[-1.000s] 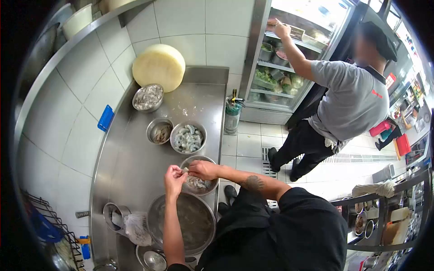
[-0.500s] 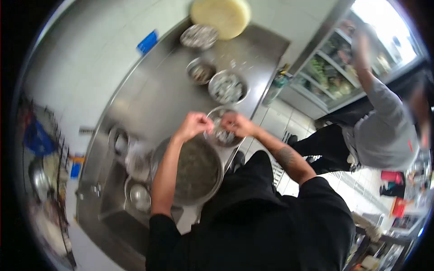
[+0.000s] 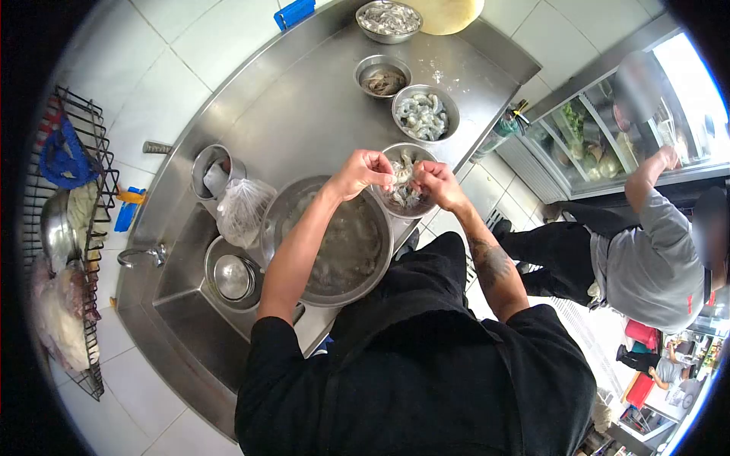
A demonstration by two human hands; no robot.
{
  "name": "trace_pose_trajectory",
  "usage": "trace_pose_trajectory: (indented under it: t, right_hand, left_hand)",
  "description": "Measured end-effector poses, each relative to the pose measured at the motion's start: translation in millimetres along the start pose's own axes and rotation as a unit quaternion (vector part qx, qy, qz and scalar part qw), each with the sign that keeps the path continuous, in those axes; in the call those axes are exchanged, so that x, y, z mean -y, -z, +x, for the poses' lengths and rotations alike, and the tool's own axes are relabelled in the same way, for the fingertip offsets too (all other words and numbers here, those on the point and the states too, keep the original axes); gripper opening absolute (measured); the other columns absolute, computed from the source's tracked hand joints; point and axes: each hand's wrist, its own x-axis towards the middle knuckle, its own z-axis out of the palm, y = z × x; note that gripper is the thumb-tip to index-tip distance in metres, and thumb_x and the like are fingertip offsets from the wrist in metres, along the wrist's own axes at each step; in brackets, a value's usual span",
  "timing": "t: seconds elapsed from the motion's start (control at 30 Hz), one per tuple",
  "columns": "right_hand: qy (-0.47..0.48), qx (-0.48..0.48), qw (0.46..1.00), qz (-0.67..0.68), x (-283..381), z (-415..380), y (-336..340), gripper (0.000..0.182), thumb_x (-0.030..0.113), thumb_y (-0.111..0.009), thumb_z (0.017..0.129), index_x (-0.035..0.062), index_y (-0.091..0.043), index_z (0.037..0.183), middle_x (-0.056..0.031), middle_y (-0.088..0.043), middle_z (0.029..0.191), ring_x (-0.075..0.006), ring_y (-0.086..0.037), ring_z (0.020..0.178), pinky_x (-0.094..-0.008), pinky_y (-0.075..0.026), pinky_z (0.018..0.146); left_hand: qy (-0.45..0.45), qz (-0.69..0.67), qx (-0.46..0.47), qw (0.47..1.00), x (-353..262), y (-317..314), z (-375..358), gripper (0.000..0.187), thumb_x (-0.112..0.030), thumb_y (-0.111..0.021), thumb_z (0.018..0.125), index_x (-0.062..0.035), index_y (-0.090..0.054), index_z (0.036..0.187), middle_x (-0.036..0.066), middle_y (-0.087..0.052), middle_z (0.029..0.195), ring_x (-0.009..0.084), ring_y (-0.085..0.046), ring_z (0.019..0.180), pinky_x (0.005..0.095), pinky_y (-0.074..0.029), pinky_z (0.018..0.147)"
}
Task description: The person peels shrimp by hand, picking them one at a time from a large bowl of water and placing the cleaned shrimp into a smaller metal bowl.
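A pale shrimp (image 3: 402,172) spans the gap between my hands, over a steel bowl (image 3: 389,209) that holds shrimp pieces or shells. My left hand (image 3: 362,175) pinches it from the left, thumb and fingertips together. On the other side my right hand (image 3: 441,185) has its fingers closed on it too. Below my left forearm stands a wide steel pot (image 3: 385,262) of cloudy water. Just beyond the hands is a bowl of peeled shrimp (image 3: 424,115), with a smaller bowl of greyish shrimp or shells (image 3: 382,79) behind it.
Another full bowl (image 3: 389,20) stands at the far end by a round yellowish board (image 3: 445,14). A plastic bag (image 3: 245,211), a steel container (image 3: 218,169) and a sink (image 3: 199,342) lie left. At right a person in grey (image 3: 646,243) reaches into a lit fridge (image 3: 601,133).
The view has shifted, so the bench sits further up and right. My hands stay close together over the same bowl. The other person's raised arm has come lower at the fridge.
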Motion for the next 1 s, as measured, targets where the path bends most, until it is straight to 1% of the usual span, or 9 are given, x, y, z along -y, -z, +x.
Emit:
trace_pose_trajectory:
  t: [0.07, 0.2, 0.37, 0.43, 0.5, 0.67, 0.73, 0.83, 1.0]
  right_hand:
    - [0.009, -0.025, 0.949, -0.313, 13, -3, 4, 0.023, 0.017, -0.056, 0.093, -0.0014, -0.057, 0.079, -0.003, -0.056, 0.068, -0.0175, -0.051, 0.061, -0.03, -0.042, 0.058]
    - [0.059, -0.09, 0.887, -0.449, 34, -5, 18, 0.023, 0.02, -0.06, 0.091, -0.0015, -0.065, 0.087, -0.0208, -0.063, 0.078, -0.0329, -0.064, 0.074, -0.0397, -0.049, 0.068]
    - [0.084, 0.034, 0.817, -0.569, 11, 3, 26, 0.033, 0.033, -0.062, 0.094, -0.0001, -0.065, 0.091, -0.0102, -0.062, 0.076, -0.0154, -0.061, 0.069, -0.0346, -0.05, 0.061]
    - [-0.143, -0.073, 0.958, -0.237, 26, 3, -6, 0.03, 0.032, -0.061, 0.095, 0.002, -0.067, 0.092, -0.0045, -0.064, 0.079, -0.0104, -0.059, 0.069, -0.0279, -0.05, 0.06]
    - [-0.145, -0.019, 0.977, -0.153, 19, 6, -11, 0.025, 0.028, -0.061, 0.095, 0.0044, -0.068, 0.091, -0.0006, -0.063, 0.08, -0.0082, -0.058, 0.067, -0.0241, -0.049, 0.058]
    - [-0.162, -0.075, 0.98, -0.083, 12, 9, -9, 0.019, 0.017, -0.062, 0.089, -0.0008, -0.069, 0.087, -0.0038, -0.061, 0.068, -0.0096, -0.055, 0.055, -0.0246, -0.046, 0.049]
    - [-0.18, -0.072, 0.98, -0.036, 5, 12, -7, 0.017, 0.016, -0.063, 0.088, 0.0006, -0.067, 0.082, -0.003, -0.059, 0.066, -0.0094, -0.053, 0.052, -0.024, -0.043, 0.044]
    - [-0.201, -0.059, 0.975, 0.079, 9, 15, -5, 0.016, 0.012, -0.063, 0.088, 0.003, -0.064, 0.075, -0.002, -0.057, 0.064, -0.0085, -0.05, 0.049, -0.0225, -0.037, 0.04]
    - [-0.234, -0.016, 0.961, 0.145, 6, 13, -5, 0.017, 0.013, -0.062, 0.089, 0.0036, -0.065, 0.075, -0.0011, -0.057, 0.063, -0.0073, -0.048, 0.048, -0.0198, -0.033, 0.039]
  left_hand:
    - [0.011, 0.009, 0.007, 1.0, 10, 7, 0, 0.013, 0.001, -0.074, 0.08, 0.002, -0.063, 0.087, 0.009, -0.067, 0.078, 0.0158, -0.065, 0.068, 0.0309, -0.056, 0.069]
    - [0.043, -0.009, -0.024, 0.999, 11, 19, -7, 0.012, 0.0, -0.073, 0.081, 0.0021, -0.063, 0.087, 0.008, -0.066, 0.078, 0.0147, -0.065, 0.068, 0.0296, -0.055, 0.066]
    - [0.053, 0.081, -0.02, 0.995, 2, 19, -4, 0.011, -0.002, -0.072, 0.084, 0.002, -0.064, 0.09, 0.007, -0.066, 0.078, 0.014, -0.064, 0.068, 0.0278, -0.054, 0.066]
    - [0.037, 0.105, -0.012, 0.994, 5, 11, 2, 0.01, -0.003, -0.07, 0.086, 0.0019, -0.063, 0.092, 0.007, -0.066, 0.079, 0.0138, -0.064, 0.07, 0.0273, -0.053, 0.068]
    - [-0.007, 0.12, -0.001, 0.993, 4, 0, 4, 0.006, -0.003, -0.067, 0.089, 0.0006, -0.062, 0.091, 0.006, -0.065, 0.08, 0.0134, -0.063, 0.073, 0.0274, -0.052, 0.068]
    - [-0.072, 0.457, -0.037, 0.886, 4, -30, 2, 0.013, -0.004, -0.07, 0.085, -0.0003, -0.06, 0.091, 0.001, -0.064, 0.079, 0.0055, -0.057, 0.069, 0.0241, -0.049, 0.062]
    - [-0.125, 0.519, -0.041, 0.844, -1, -45, -2, 0.02, -0.006, -0.071, 0.08, -0.0013, -0.062, 0.097, 0.015, -0.067, 0.092, 0.0302, -0.067, 0.075, 0.0371, -0.053, 0.065]
    - [-0.238, 0.557, -0.02, 0.795, -3, -48, -1, 0.023, -0.004, -0.072, 0.079, -0.0021, -0.061, 0.099, 0.016, -0.067, 0.098, 0.0361, -0.067, 0.08, 0.04, -0.054, 0.065]
    - [-0.135, 0.502, -0.008, 0.854, -15, -56, -4, 0.022, -0.002, -0.072, 0.078, -0.002, -0.058, 0.095, 0.017, -0.066, 0.091, 0.036, -0.066, 0.077, 0.0403, -0.052, 0.062]
